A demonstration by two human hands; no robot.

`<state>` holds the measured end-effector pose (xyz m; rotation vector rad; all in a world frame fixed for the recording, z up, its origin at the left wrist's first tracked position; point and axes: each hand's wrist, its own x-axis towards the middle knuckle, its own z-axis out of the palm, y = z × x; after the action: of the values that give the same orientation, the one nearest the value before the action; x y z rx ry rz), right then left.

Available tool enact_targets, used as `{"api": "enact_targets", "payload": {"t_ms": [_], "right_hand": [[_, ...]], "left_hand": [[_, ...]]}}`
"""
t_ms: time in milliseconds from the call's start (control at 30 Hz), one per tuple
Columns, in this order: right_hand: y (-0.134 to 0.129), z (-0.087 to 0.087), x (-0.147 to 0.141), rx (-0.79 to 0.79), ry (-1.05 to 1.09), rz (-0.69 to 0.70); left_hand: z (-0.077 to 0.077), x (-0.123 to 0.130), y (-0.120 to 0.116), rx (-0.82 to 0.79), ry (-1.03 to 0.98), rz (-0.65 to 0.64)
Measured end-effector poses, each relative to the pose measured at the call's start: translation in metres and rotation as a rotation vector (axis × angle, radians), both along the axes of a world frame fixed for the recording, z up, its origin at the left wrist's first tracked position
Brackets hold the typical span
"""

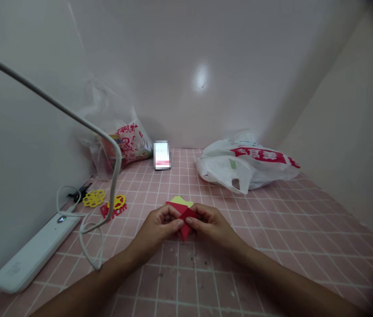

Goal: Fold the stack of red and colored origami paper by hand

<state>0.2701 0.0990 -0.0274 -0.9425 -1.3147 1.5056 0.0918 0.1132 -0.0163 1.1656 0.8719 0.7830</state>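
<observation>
Both hands meet over the middle of the table around a folded piece of red paper (184, 230), which tapers to a point toward me. My left hand (161, 223) pinches its left side between thumb and fingers. On the right side, my right hand (208, 221) grips the same paper, with the thumb pressed on its face. A piece of yellow paper (180, 200) shows just beyond the red one; whether the two are joined, I cannot tell. The fingers hide part of the folds.
Left on the pink tiled tabletop (186, 281) lie yellow cut-paper shapes (94, 198), red paper lettering (119, 211), black-handled scissors (79, 193) and a white power strip (34, 253). A pale cable (57, 105) arches across the left. Plastic bags (249, 160) and a lit phone (162, 155) stand behind.
</observation>
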Motion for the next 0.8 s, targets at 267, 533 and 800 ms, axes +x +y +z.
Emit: {"api": "enact_targets", "payload": {"t_ms": [267,533,800], "right_hand": [[-0.0058,0.0009,-0.0010,0.086,0.030,-0.047],[-0.0057,-0.0038,0.0043,0.138,0.042,-0.054],[-0.0083,-0.0007,0.0009,0.189,-0.042,-0.055]], "left_hand": [[0.0013,-0.0008,-0.0011,-0.046,-0.054,0.059],[-0.0031,-0.0018,-0.0044,-0.077,-0.203,0.025],[-0.0053,-0.0010,-0.0002,0.015,-0.169,0.014]]}}
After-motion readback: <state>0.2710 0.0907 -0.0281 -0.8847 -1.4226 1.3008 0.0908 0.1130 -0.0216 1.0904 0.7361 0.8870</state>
